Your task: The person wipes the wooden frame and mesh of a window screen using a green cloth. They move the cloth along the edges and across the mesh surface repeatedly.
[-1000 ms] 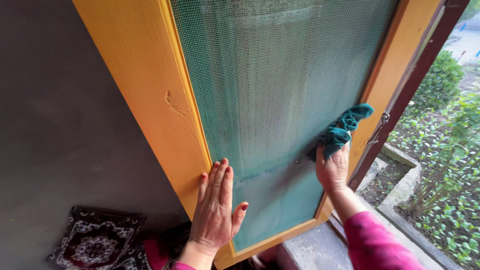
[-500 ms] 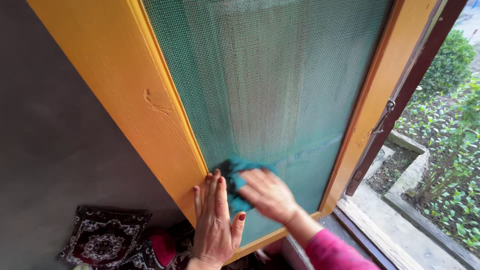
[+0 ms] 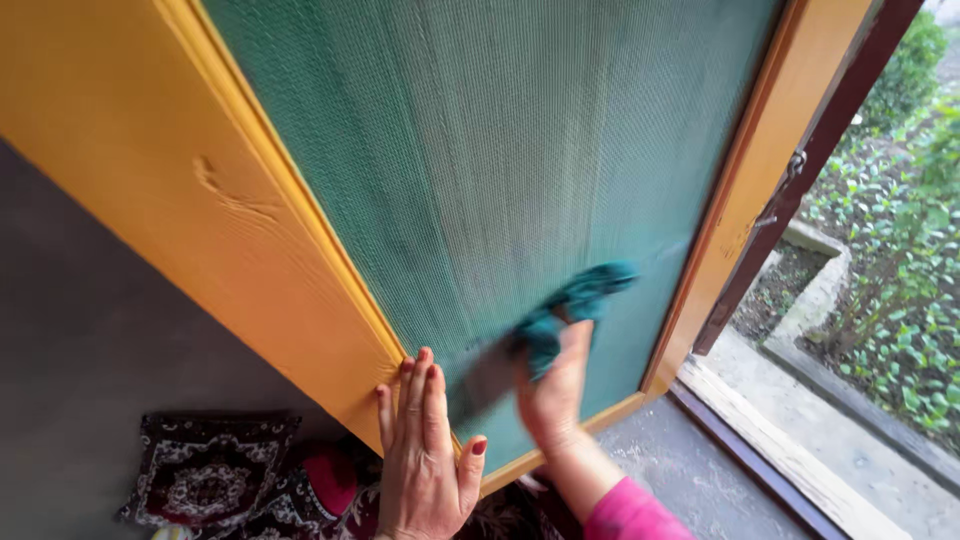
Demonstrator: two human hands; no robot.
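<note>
Since the earlier frame our right hand (image 3: 553, 385) carries the gripped teal cloth (image 3: 565, 310) rightward across the mesh screen (image 3: 480, 170); our left hand (image 3: 422, 455) lies open, flat on the yellow frame (image 3: 200, 230)

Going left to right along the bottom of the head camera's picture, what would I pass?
Patterned cushion → left hand flat on the yellow frame → right hand holding a teal cloth → stone sill → garden plants.

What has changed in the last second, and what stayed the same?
The right hand, gripping the teal cloth, swept from the mesh's right edge across to the left, then partway back toward the middle. The left hand stayed flat on the yellow frame at the mesh screen's lower left corner.
</note>
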